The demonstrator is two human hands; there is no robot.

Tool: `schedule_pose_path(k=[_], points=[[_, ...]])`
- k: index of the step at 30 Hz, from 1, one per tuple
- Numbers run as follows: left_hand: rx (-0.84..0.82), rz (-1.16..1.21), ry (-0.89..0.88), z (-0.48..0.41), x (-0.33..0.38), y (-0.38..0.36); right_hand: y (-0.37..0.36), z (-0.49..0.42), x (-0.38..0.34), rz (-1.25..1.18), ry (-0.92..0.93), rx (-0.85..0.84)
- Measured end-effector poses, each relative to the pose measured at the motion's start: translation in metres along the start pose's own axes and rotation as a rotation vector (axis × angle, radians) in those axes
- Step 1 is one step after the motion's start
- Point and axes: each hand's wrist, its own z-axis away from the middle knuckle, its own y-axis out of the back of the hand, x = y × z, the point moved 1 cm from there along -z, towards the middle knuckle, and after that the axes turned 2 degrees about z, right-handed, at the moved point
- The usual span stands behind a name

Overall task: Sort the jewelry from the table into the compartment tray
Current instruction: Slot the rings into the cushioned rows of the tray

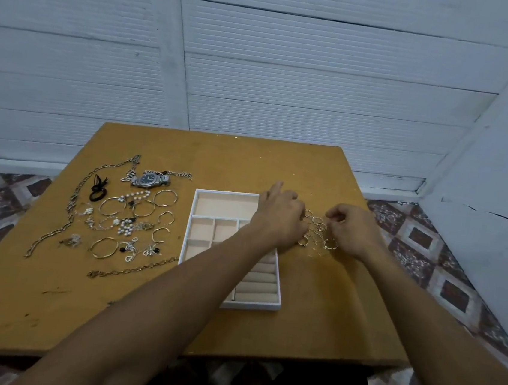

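Fingers (298, 212) of the left hand (278, 218) are curling down at the left edge of the rings (317, 232), with one finger sticking out toward the far side. Whether they are pinching a ring cannot be told. The right hand (356, 231) is curling its fingers too, thumb and forefinger drawn close together over the far right part of the same cluster. Whether anything is held between them cannot be told either.

The rings are lying as a loose cluster of thin, shiny metal hoops, silver and gold in tone, some overlapping. They are sitting on the bare surface (249, 160) just right of the tray (227, 193), between the two hands and close against the fingertips on both sides. One thicker ring is lying at the near right of the cluster, just beside the right hand.

The tray is showing a white rim and pale beige lining: a wide compartment at the far end, small square ones in the middle, and padded rolls at the near right. The left forearm (208, 259) is crossing over it.

Left of the tray, more jewelry is lying spread out: a watch (150, 179), long chains (80, 193), bangles (166, 198), pearl pieces (125, 226) and a black hair tie (97, 190), all well apart from both hands.
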Motion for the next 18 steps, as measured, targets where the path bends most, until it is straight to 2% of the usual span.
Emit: schedule_pose_path(k=[8, 18], points=[[-0.102, -0.128, -0.019, -0.020, 0.003, -0.013, -0.005, -0.013, 0.002, 0.027, 0.007, -0.035], [-0.151, -0.183, 0.019, -0.028, 0.008, -0.016, -0.009, -0.018, 0.002, 0.052, 0.048, -0.067]])
